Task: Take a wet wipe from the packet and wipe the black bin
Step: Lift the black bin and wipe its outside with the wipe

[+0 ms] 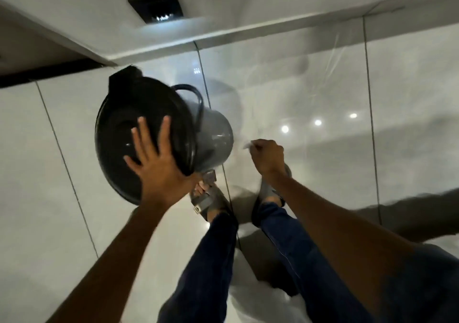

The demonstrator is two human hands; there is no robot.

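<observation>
The black bin point(119, 114) stands on the glossy floor at the left of centre, tilted to the right, with its black lid facing me and its grey body point(216, 136) behind. My left hand point(154, 159) lies flat on the lid with fingers spread. To the right of the bin, my right hand point(268, 159) is closed on a small white wet wipe point(248, 145), held apart from the bin's body. The wipe packet is not in view.
Shiny white floor tiles point(323, 94) spread all around. A white skirting and wall point(223, 32) run along the back, with a dark vent point(155, 5) in it. My feet in grey sandals point(211, 198) stand just below the bin.
</observation>
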